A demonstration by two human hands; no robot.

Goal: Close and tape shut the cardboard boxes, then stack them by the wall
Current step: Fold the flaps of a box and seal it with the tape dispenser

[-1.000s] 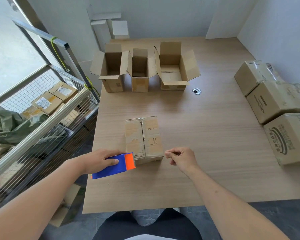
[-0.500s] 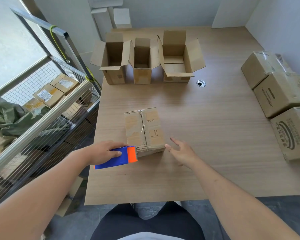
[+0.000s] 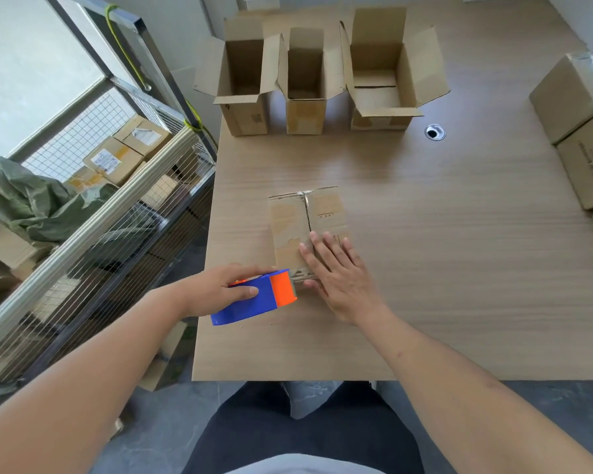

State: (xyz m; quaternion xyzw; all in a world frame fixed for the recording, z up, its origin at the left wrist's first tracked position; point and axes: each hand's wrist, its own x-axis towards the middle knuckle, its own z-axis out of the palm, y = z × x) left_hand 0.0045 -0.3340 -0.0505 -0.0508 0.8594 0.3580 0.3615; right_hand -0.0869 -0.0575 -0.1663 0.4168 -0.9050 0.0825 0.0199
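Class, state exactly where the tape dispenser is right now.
In the head view, the tape dispenser is gripped by the left hand at the closed box's near-left corner, beside the right hand.

Tape dispenser point(image 3: 254, 299): blue body, orange front end. Closed box point(image 3: 305, 227) just beyond the dispenser: tan cardboard with paler scuffed patches. Three open boxes point(image 3: 308, 80) well beyond the dispenser: same plain tan. Table point(image 3: 459, 251) under the dispenser: light wood grain. Cart point(image 3: 93, 213) left of the dispenser: grey wire grid, olive-green sheeting point(image 3: 31, 200) inside, yellow-green cord point(image 3: 192, 121) on its frame.
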